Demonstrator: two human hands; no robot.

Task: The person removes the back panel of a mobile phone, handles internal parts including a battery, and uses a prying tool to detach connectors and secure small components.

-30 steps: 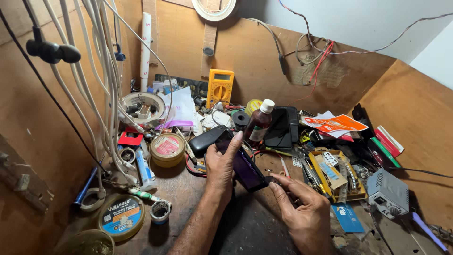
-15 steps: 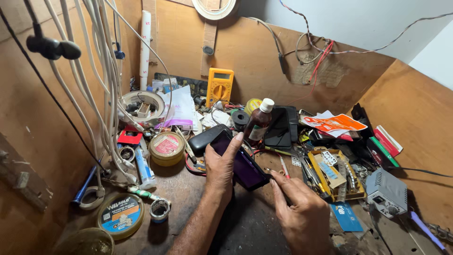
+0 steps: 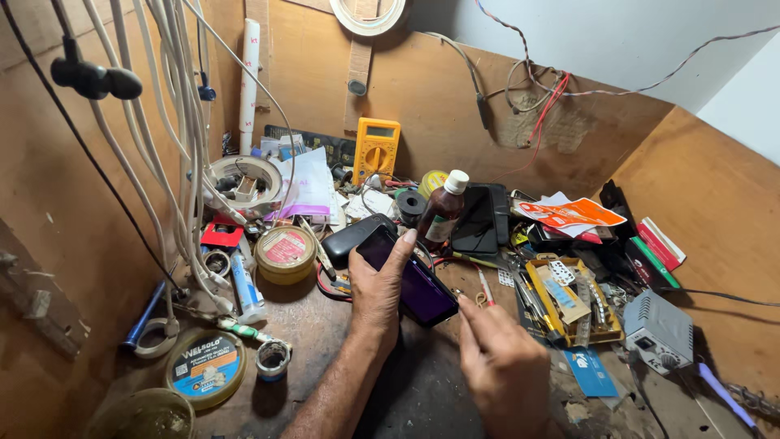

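I see left hand point(image 3: 378, 293) gripping the dark phone point(image 3: 406, 276) above the tabletop point(image 3: 309, 325), right hand point(image 3: 500, 366) fingers pinched near its edge; phone unopened.

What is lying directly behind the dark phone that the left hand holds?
Behind the phone in the left hand lies a black case-like object, then a brown bottle. The hand covers what lies underneath.

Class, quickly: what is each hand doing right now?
Left hand: closed on the dark rectangular phone with a purple screen.
Right hand: holds nothing visible, fingertips near the phone.
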